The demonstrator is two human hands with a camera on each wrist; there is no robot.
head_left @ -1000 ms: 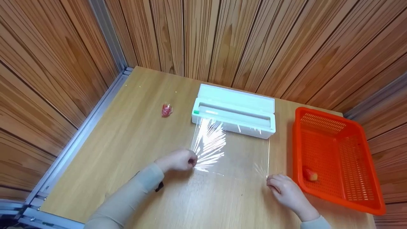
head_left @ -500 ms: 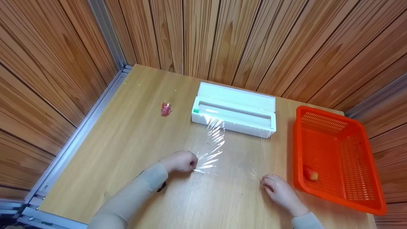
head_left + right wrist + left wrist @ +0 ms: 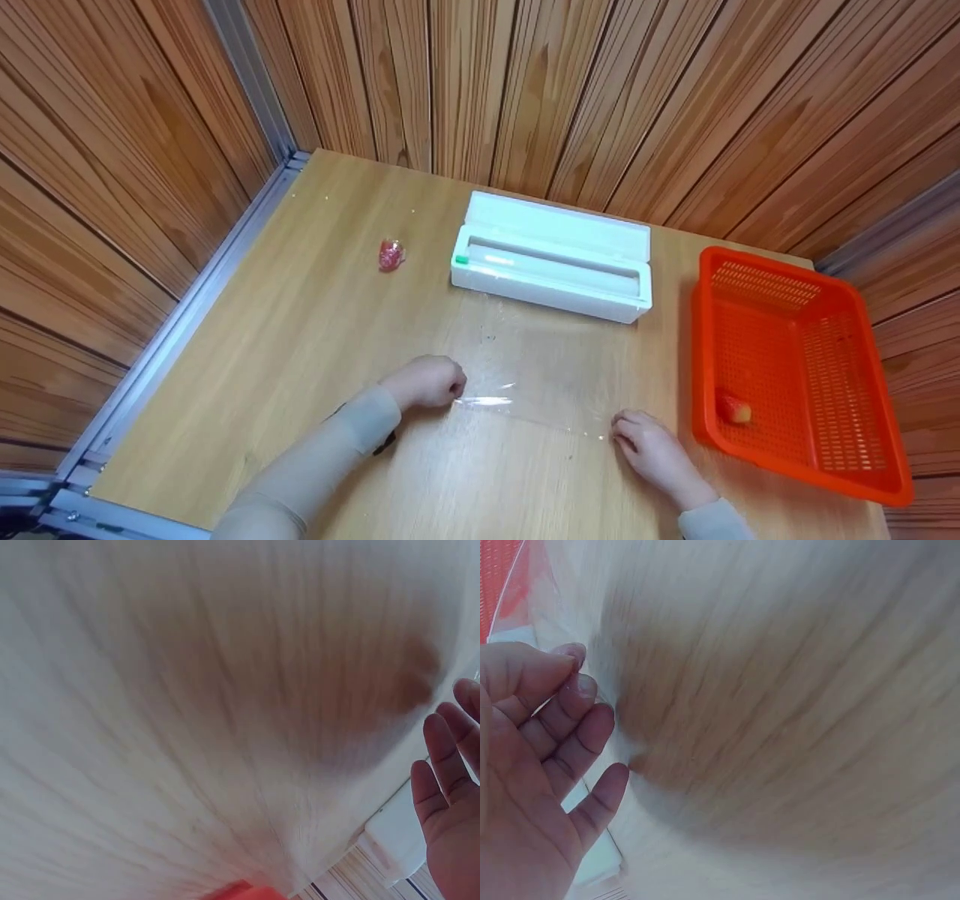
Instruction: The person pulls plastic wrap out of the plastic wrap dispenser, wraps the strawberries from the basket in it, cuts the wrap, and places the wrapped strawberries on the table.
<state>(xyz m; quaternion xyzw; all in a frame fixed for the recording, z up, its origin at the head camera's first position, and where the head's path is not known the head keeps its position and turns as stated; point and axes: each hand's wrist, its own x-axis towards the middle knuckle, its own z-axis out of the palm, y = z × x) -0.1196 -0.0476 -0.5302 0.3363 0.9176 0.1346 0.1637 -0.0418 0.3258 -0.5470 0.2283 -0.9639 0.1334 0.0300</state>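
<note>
A clear sheet of plastic wrap [image 3: 487,401] lies low over the table in front of the white wrap dispenser [image 3: 551,294]. My left hand [image 3: 427,380] pinches its near left corner between thumb and index finger; the left wrist view shows the other fingers of that hand [image 3: 540,735] spread loosely. At the near right corner my right hand [image 3: 654,450] pinches the film. In the right wrist view, several fingers of the right hand [image 3: 454,780] show, while its thumb is out of frame. The dispenser's lid is raised, with the roll visible inside.
Right of the hands stands an orange plastic basket [image 3: 772,352] holding a small red and tan piece [image 3: 735,409]. A small red item in clear film [image 3: 390,256] sits left of the dispenser. Wood-panelled walls and a metal rail [image 3: 180,311] border the table.
The film has gone from taut and glinting to lower and slacker, with far less glare. My right hand has shifted slightly left; the left hand has barely moved.
</note>
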